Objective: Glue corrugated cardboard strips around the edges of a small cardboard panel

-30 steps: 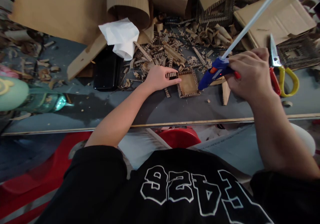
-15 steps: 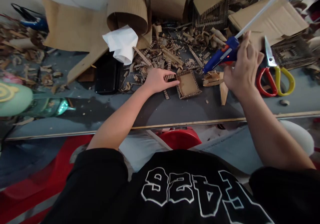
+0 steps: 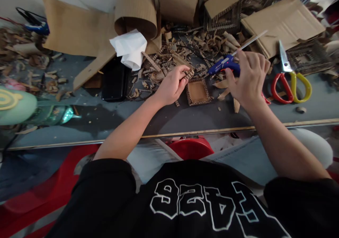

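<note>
My left hand [image 3: 172,84] is closed, pinching a short corrugated cardboard strip [image 3: 189,75] between thumb and fingers. Just below that strip, a small square cardboard tray [image 3: 198,91] with corrugated walls lies on the table. To its right is a blue glue gun [image 3: 222,65], nozzle to the left, with a clear glue stick [image 3: 251,41] out of its back. My right hand [image 3: 249,77] is over the gun's handle end, thumb and fingers apart; it partly hides the handle. Cardboard scraps [image 3: 224,89] lie beneath the gun.
Scissors [image 3: 287,79] with red and yellow handles lie to the right. A black phone [image 3: 113,80] and crumpled white tissue [image 3: 129,47] are on the left, near a green bottle [image 3: 50,114]. Cardboard rolls [image 3: 136,8], sheets [image 3: 283,22] and many scraps fill the back.
My left hand has lifted the corrugated strip up and right, above the tray's edge. The glue gun has come down and left, and my right hand has loosened from it.
</note>
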Tool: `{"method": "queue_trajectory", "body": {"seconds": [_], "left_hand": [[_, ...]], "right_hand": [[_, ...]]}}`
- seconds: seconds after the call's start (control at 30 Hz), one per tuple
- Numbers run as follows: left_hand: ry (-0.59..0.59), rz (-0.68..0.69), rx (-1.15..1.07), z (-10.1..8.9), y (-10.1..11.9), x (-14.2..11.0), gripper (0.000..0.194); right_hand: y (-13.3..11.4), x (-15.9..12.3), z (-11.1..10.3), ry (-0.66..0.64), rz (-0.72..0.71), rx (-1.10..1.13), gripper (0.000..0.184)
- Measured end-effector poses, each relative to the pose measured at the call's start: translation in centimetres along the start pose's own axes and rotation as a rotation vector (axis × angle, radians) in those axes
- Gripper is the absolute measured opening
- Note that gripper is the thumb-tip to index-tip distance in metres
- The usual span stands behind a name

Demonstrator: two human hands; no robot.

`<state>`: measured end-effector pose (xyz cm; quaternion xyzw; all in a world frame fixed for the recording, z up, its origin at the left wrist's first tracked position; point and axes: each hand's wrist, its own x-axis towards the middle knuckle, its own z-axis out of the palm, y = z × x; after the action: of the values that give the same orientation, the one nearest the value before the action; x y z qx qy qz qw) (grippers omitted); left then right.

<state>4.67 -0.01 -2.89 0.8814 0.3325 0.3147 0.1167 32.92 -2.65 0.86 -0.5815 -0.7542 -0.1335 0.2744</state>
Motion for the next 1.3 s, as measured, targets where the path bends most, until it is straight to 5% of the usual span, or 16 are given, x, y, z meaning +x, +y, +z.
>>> {"method": "queue_trajectory", "body": {"seconds": [0.1,0.2,0.37,0.5,0.7,1.3], "left_hand": [[0.0,0.024,0.044,0.6,1.0,0.0,0.056],[-0.047,0.096,0.1,1.1,2.1,-0.1,0.053],[-0.07,0.085,0.106,0.2,3.1,-0.2,0.058],[-0.052,-0.069,0.1,-1.3,2.0,0.0,0.09],[-0.305,-0.13,0.015,-1.7,0.4,0.3,0.124],[-0.218,-0.06,0.0,-0.3,-0.2,-0.4,0.115]], "right_hand": [[-2.9,-0.5,-1.8,0.048,-0.284,0.105,0.036],[-4.9,-1.2,-1.8,-0.015,-0.372,0.158,0.026],[-4.6,-1.9,-0.5,-0.012,-0.309,0.173,0.026],[-3.6,-1.8,-0.9,-0.027,-0.275,0.219,0.026],[-3.4,-2.4,-1.1,-0.139,-0.321,0.21,0.026],[-3.9,-3.0,-0.5,-0.187,-0.354,0.298,0.028]]}}
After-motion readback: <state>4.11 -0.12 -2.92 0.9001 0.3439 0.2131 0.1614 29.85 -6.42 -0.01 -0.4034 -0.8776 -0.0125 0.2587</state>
